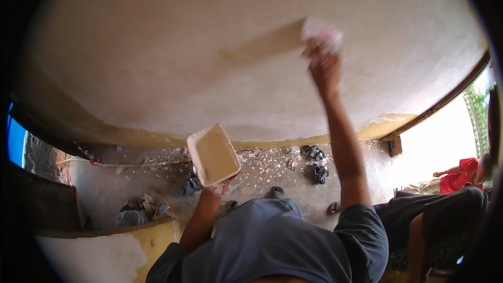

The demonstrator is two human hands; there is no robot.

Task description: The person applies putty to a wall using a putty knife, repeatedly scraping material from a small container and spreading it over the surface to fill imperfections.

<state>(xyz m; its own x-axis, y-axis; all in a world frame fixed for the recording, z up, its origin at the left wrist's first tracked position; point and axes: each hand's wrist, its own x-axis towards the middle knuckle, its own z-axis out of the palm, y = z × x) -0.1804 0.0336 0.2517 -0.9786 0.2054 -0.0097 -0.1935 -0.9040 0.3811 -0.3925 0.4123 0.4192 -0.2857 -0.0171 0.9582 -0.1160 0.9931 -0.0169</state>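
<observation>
My right hand (325,65) is raised against the pale, patchy wall (183,47), gripping a blurred pinkish-white flat thing (322,30), possibly a pad or scraper, that casts a shadow to its left. Motion blur hides its exact shape. Lower down, my left hand (217,188) holds a rectangular tray (214,154) from below, with a creamy beige substance inside and white smears on its rim. White smears also show on my left fingers.
A floor (262,173) littered with white flakes lies below, with a pale hose (128,166), black bags (319,173) and rags (146,204). A low wall (94,251) is at lower left. A person in red (456,178) and another in dark clothes (429,215) are at right.
</observation>
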